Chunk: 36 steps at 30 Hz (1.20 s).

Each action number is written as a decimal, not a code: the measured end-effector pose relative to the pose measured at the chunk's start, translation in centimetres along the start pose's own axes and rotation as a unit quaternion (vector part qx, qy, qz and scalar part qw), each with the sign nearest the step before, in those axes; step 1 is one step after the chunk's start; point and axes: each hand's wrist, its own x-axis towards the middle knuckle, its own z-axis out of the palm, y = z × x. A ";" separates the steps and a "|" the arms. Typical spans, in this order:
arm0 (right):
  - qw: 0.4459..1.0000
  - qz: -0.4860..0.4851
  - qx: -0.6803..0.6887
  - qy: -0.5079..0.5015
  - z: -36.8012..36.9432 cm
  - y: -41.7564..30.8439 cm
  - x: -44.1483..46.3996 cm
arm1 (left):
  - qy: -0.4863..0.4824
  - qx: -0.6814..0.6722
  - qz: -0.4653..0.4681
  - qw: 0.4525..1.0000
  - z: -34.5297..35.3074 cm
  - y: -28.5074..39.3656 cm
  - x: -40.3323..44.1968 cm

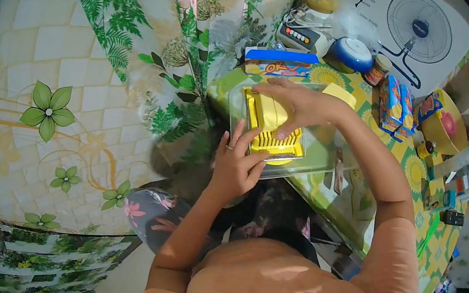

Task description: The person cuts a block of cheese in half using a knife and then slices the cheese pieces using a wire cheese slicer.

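Observation:
A yellow slotted slicer (274, 147) lies over a clear rectangular tray (298, 173) near the table's front edge. On the slicer's upper part rests a smooth pale yellow block (270, 113), perhaps cheese or butter; I cannot tell which. My right hand (306, 106) reaches over from the right, its fingers and thumb closed around this block. My left hand (235, 165) grips the slicer's near left side, fingertips on its frame. Behind my right wrist sits another pale yellow piece (340, 94), partly covered. The underside of the slicer is hidden.
Behind the tray lies a blue and yellow packet (281, 62). A blender base (303, 37), a blue-and-white bowl (351, 54) and a small jar (377, 70) stand farther back. Snack packs (398, 109) and a yellow tub (443, 122) are at right. A patterned curtain (198, 29) hangs left.

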 end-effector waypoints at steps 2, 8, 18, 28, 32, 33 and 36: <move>0.999 -0.008 0.004 -0.036 -0.1 0.3 0.8 | 0.005 -0.013 -0.002 1.000 -0.1 0.1 0.1; 0.998 -0.015 -0.028 -0.055 0.1 0.3 1.3 | 0.011 -0.031 -0.001 0.999 -0.1 0.0 0.0; 0.999 0.003 -0.013 -0.050 -0.6 -0.3 1.5 | 0.002 -0.030 -0.014 0.999 -0.1 0.2 -0.1; 0.999 0.018 -0.035 -0.016 -1.1 -1.0 1.0 | 0.145 -0.155 -0.036 0.977 -1.5 -0.1 1.2; 0.998 -0.007 -0.061 0.027 -1.9 -1.6 0.9 | 0.150 -0.387 -0.203 0.887 -2.2 -1.0 2.4; 0.997 -0.009 -0.064 0.036 -2.1 -1.9 0.9 | 0.144 -0.471 -0.262 0.830 -2.5 -1.0 2.9; 0.993 -0.047 -0.055 0.091 -2.8 -3.3 0.6 | 0.161 -0.597 -0.285 0.733 -3.5 0.4 4.8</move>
